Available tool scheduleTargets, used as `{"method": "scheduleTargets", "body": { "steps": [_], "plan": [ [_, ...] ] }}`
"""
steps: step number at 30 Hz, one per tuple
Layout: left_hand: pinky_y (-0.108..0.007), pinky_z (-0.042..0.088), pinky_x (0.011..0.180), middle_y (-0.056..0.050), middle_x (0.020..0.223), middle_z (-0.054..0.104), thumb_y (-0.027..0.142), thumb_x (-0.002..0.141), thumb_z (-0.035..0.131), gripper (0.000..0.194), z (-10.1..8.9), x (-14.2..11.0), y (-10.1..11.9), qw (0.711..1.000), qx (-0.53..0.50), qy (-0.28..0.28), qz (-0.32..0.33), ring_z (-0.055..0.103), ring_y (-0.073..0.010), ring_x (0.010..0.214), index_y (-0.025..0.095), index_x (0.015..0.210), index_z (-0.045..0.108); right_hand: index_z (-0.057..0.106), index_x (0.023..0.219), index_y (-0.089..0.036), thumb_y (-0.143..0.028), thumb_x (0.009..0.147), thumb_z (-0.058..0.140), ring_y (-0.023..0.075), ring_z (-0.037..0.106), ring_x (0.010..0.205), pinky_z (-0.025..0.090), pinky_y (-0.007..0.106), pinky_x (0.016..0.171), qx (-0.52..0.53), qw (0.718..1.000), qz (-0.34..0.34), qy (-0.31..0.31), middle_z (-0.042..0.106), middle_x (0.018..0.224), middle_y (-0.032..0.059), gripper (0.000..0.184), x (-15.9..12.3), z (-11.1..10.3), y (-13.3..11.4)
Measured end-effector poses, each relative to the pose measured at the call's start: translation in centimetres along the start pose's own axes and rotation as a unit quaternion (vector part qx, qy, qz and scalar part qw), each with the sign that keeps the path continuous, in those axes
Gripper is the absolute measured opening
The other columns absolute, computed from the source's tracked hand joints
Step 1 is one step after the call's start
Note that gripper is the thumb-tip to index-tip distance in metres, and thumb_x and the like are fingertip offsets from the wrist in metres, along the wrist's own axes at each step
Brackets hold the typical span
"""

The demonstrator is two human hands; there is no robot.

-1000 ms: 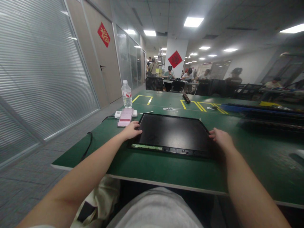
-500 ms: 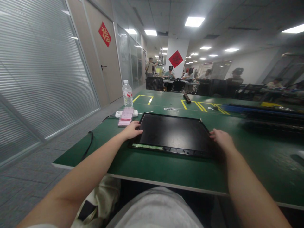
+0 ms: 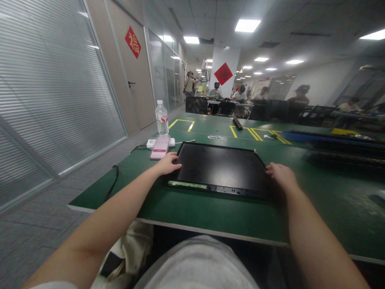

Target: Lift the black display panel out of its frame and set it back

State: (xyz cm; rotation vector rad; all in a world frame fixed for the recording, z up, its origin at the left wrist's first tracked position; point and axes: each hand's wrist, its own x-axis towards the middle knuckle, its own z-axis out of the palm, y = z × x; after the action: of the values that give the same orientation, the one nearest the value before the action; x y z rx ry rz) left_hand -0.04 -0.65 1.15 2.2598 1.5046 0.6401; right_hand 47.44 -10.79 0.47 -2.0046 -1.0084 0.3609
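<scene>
A black display panel [image 3: 221, 166] lies face up on the green table, with a thin dark frame round it. Along its near edge runs a strip of green circuit board [image 3: 187, 185]. My left hand [image 3: 167, 164] grips the panel's left edge, thumb on top and fingers bent at the side. At the opposite edge, my right hand [image 3: 281, 175] holds the panel with its fingertips; its thumb side is partly hidden. Both hands are closed on the frame.
Beyond my left hand are a phone [image 3: 160, 147], a white power strip [image 3: 172, 142] and a water bottle [image 3: 162, 118]. A dark ribbed bar [image 3: 237, 123] lies farther back. Stacked dark and blue parts [image 3: 319, 138] occupy the right side. Several people sit at distant tables.
Both hands keep their hold and the panel stays where it was. Only the view has shifted very slightly.
</scene>
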Motion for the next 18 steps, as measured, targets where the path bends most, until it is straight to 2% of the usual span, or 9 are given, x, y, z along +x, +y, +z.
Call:
{"method": "scheduleTargets", "body": {
  "steps": [9, 18],
  "plan": [
    [-0.041, 0.036, 0.12, -0.015, 0.145, 0.056, 0.043, 0.075, 0.067, 0.046, 0.2, -0.1, 0.0, 1.0, 0.019, 0.003, 0.005, 0.051, -0.0343, 0.137, 0.015, 0.111, 0.074, 0.075, 0.091, -0.017, -0.044, 0.081, 0.048, 0.0229, 0.067, 0.075, 0.047, 0.034, 0.069, -0.056, 0.998, -0.022, 0.006, 0.077, 0.086, 0.0105, 0.04, 1.1, 0.3, 1.4],
    [-0.043, 0.034, 0.12, -0.015, 0.146, 0.052, 0.036, 0.078, 0.065, 0.048, 0.5, -0.1, -0.1, 0.999, 0.029, -0.005, 0.016, 0.049, -0.0337, 0.138, 0.014, 0.121, 0.07, 0.076, 0.093, -0.019, -0.039, 0.08, 0.05, 0.0237, 0.067, 0.078, 0.047, 0.035, 0.073, -0.086, 0.996, -0.016, -0.002, 0.077, 0.087, 0.0076, 0.035, 0.5, 0.0, 0.6]
  ]
}}
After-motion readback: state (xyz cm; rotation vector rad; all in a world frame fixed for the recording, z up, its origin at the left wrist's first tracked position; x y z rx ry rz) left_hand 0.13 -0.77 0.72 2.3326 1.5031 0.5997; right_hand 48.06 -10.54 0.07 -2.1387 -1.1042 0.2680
